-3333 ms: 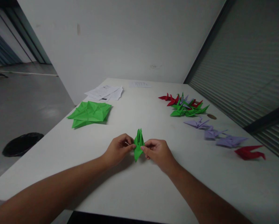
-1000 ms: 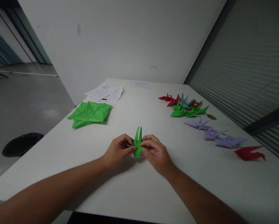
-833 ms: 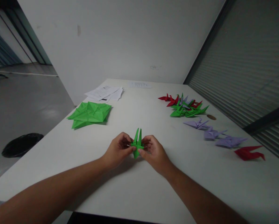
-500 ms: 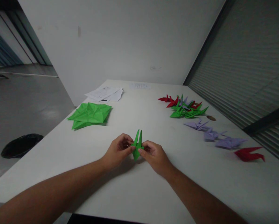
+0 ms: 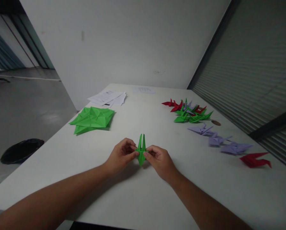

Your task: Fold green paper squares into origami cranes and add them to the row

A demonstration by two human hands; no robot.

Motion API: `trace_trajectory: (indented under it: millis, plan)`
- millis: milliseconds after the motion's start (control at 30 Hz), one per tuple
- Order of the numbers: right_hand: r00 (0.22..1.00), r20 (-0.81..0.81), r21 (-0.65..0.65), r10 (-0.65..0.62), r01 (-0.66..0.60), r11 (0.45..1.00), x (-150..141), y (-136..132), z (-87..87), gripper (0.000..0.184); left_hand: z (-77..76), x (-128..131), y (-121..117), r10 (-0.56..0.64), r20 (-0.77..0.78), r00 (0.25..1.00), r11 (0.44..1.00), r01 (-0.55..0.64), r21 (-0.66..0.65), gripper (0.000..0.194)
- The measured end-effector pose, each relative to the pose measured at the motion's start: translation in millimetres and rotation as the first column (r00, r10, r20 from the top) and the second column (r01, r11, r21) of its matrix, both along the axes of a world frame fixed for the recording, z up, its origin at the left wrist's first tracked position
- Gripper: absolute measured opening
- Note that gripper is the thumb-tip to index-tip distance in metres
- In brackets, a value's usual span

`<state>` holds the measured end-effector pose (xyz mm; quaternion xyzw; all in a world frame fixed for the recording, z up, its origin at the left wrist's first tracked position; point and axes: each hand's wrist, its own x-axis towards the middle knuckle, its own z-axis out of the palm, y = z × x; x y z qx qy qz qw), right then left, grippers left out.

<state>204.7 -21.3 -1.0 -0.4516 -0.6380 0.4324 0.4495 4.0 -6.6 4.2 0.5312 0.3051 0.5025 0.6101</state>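
A small folded green origami paper is held upright just above the table, two narrow points rising side by side and one broader point hanging down. My left hand pinches its left edge between thumb and fingers. From the other side, my right hand pinches the right edge, its thumb lying on the near face. The fingertips behind the paper are partly hidden.
Creased green sheets lie at the left, with printed papers behind. A pile of folded cranes stands at the back right. Purple cranes and a red crane line the right. A black bin stands beyond the left edge.
My right thumb has shifted slightly to the right on the green paper, and more of its lower point shows. Both hands keep their pinch.
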Motion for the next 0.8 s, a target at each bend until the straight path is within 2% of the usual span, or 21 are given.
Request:
trace_trajectory:
  millis: [200, 367, 600, 800]
  plan:
    - [0.999, 0.035, 0.058, -0.006, 0.004, 0.998, 1.5, -1.2, 3.7, 0.018, -4.2, -2.0, 1.6, -0.003, -0.149, 0.989, 1.000, 0.006, 0.017, 0.029]
    - [1.000, -0.010, 0.069, -0.019, 0.019, 0.997, -0.4, -0.5, 4.5, 0.016, -5.1, -5.8, 3.0, 0.027, -0.220, 0.975, 0.999, -0.017, 0.045, 0.028]
    - [0.995, 0.081, 0.196, -0.053, 0.036, 0.980, 2.1, -0.4, 11.2, 0.018, -2.0, -6.4, 2.4, 0.040, -0.203, 0.978, 0.998, -0.029, 0.054, 0.028]
    - [0.994, 0.089, 0.148, -0.058, 0.045, 0.988, 0.9, -0.5, 11.1, 0.021, -2.5, -2.5, 1.5, -0.036, -0.115, 0.993, 0.999, 0.032, -0.037, 0.029]
